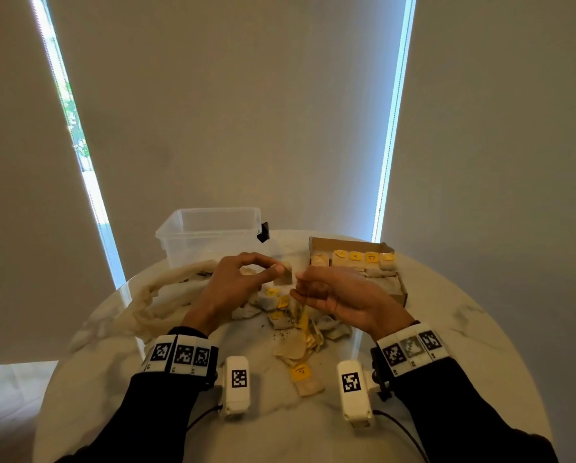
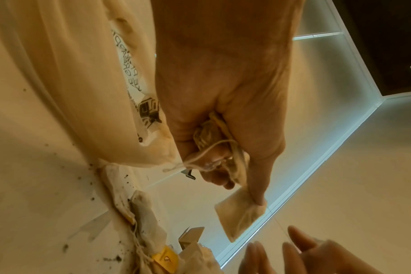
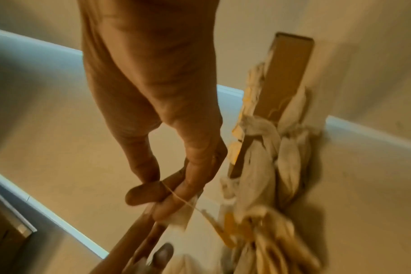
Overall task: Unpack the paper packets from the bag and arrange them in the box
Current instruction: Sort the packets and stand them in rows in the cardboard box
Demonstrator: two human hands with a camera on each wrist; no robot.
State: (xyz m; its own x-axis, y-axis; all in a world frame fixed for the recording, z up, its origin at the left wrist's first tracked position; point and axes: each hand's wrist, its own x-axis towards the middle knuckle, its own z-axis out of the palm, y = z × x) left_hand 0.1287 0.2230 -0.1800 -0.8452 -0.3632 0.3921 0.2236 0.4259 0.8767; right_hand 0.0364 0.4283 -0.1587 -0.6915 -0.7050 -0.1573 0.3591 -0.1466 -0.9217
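My left hand (image 1: 274, 267) pinches a small beige paper packet (image 1: 284, 278) above the table's middle; in the left wrist view the packet (image 2: 241, 216) hangs from the fingertips, and a second crumpled packet (image 2: 208, 136) with string sits in the palm. Just right of it, my right hand (image 1: 299, 276) pinches the packet's thin string (image 3: 176, 196). A loose pile of packets (image 1: 290, 315) with yellow tags lies under both hands. The cream cloth bag (image 1: 166, 292) is slumped to the left. The cardboard box (image 1: 401, 289) at the right holds a row of packets.
A clear plastic bin (image 1: 209, 235) stands at the back left of the round marble table (image 1: 446, 329). One packet with a yellow tag (image 1: 301, 374) lies near the front. Dark crumbs are scattered around the pile.
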